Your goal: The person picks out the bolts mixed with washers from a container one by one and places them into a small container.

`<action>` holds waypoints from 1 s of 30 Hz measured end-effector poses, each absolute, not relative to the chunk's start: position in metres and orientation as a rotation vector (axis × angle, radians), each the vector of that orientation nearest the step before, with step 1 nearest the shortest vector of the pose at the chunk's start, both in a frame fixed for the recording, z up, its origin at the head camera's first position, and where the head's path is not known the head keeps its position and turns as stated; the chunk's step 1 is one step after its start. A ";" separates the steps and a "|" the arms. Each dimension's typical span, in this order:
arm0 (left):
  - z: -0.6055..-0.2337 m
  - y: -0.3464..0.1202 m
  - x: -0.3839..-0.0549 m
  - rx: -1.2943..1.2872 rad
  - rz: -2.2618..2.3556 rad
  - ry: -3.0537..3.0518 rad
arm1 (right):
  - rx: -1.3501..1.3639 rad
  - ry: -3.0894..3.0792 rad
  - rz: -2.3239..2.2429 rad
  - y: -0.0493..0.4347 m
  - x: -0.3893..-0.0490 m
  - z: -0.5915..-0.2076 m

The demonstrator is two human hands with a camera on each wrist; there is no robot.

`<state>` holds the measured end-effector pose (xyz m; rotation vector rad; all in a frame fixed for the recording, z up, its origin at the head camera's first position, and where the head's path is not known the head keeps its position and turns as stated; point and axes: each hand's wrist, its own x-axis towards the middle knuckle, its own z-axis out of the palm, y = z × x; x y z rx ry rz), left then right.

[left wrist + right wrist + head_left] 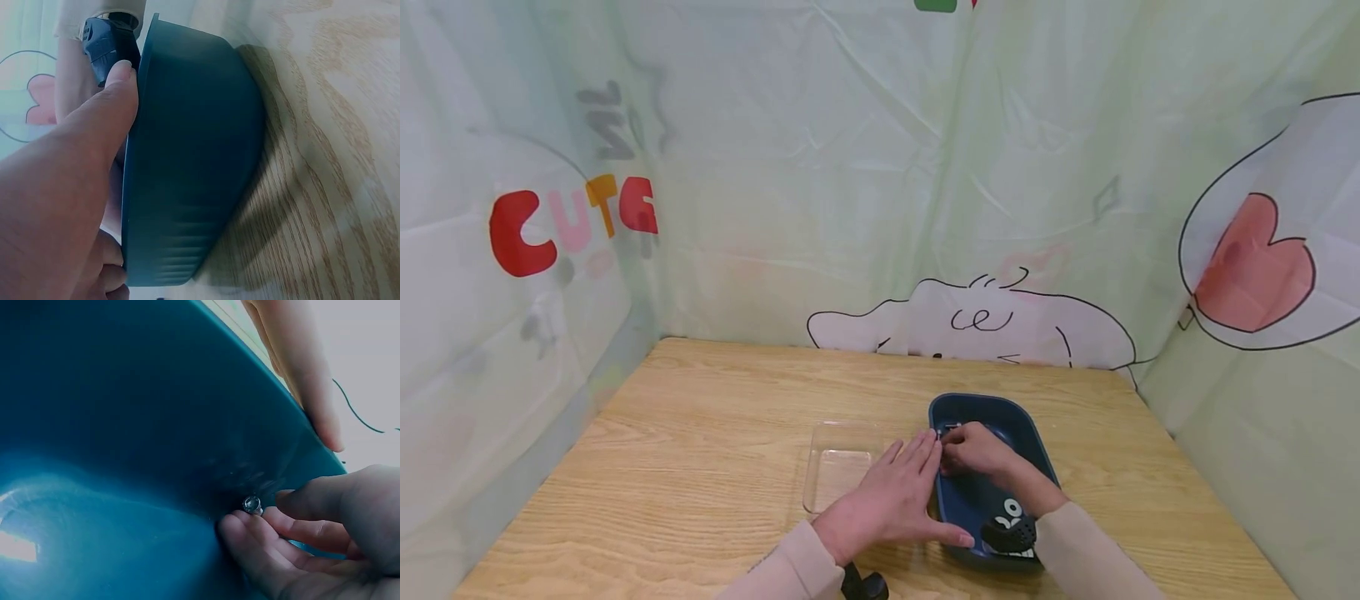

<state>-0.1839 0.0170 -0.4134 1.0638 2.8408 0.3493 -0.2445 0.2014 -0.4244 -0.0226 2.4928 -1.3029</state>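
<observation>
A deep blue plastic tub (1045,450) stands on the table, its long side beside my left hand (891,500). That hand lies along the rim with fingers extended, and its thumb (122,94) rests over the edge. My right hand (981,450) reaches down inside the tub near its far left wall. Between its curled fingertips (237,531) is a small, shiny, round-ended metal piece (252,504), held close to the tub wall; its full shape is hidden by the fingers.
A clear shallow plastic box (842,467) sits on the wooden table (700,450) just left of the tub. Black wrist cameras (868,586) are worn on both wrists. Printed cloth curtains (790,183) hang behind the table and along both sides.
</observation>
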 end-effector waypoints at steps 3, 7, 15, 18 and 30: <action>-0.413 0.017 -0.184 1.064 0.346 2.844 | -0.005 2.483 -1.319 0.201 -0.244 -0.425; -0.412 0.018 -0.184 1.063 0.343 2.846 | 0.007 2.463 -1.354 0.201 -0.244 -0.425; -0.409 0.017 -0.184 1.050 0.350 2.827 | 0.031 2.466 -1.377 0.199 -0.243 -0.426; -0.408 0.017 -0.184 1.040 0.349 2.828 | 0.049 2.463 -1.388 0.198 -0.243 -0.426; -0.409 0.018 -0.185 1.046 0.378 2.813 | 0.078 2.418 -1.425 0.199 -0.244 -0.430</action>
